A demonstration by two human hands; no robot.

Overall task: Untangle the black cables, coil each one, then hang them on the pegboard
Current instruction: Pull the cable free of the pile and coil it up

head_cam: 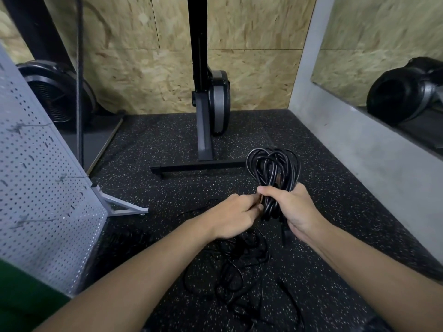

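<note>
Right hand [290,207]: fingers clenched round the waist of the coil [273,166]. Its loops fan out beyond the fingertips.

Left hand [236,215]: fingers curled, pinching the coil just beside the right thumb. Which strand cannot be told.

Tangle [237,267]: on the floor beneath both wrists.

Pegboard [43,183]: well left of the left knuckles.

Recommendation: hold the waist firm, wrap the loose end round it and tuck it, lest the loops spring.

The speckled floor [148,149] lies open between the pegboard [43,188] on the left and the grey wall [359,149] on the right. Ahead, a black machine's base bar [199,167] blocks the way. Tangled cables [235,267] sprawl across the near floor.
</note>
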